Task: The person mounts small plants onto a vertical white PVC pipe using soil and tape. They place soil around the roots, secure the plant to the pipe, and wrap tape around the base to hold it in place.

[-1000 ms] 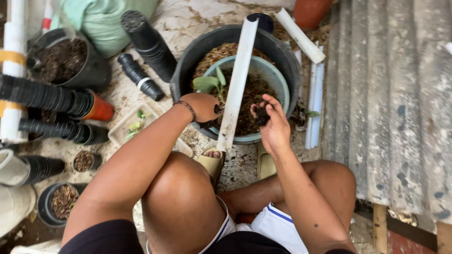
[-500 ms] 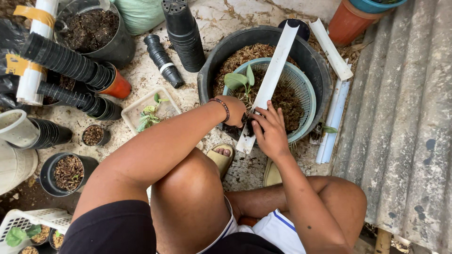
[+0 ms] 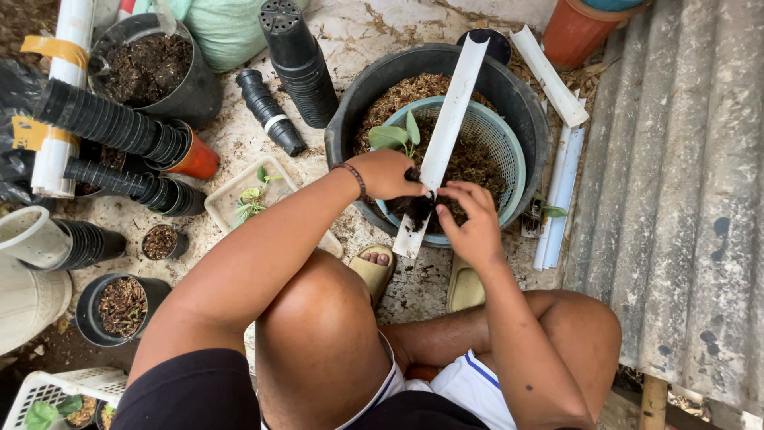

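Note:
My left hand [image 3: 388, 173] and my right hand [image 3: 469, 221] meet over a teal mesh basket [image 3: 500, 139] of dark soil that sits inside a big black tub [image 3: 521, 103]. Between them they grip a small dark clump or pot [image 3: 416, 205] with soil and roots; exactly what it is cannot be told. A long white plastic channel strip [image 3: 446, 135] lies slanted across the basket, right beside both hands. A green seedling [image 3: 395, 135] stands in the basket just above my left hand.
Stacks of black nursery pots [image 3: 107, 127] lie at the left, with more [image 3: 298, 56] at the top. A white tray [image 3: 239, 199] holds seedlings. Soil-filled pots [image 3: 119, 302], an orange pot [image 3: 573, 32], white strips [image 3: 557, 191] and corrugated sheeting [image 3: 684, 207] surround me.
My hands came together at the lower end of the white strip and closed on the dark clump. The view shifted, so everything sits lower and further right.

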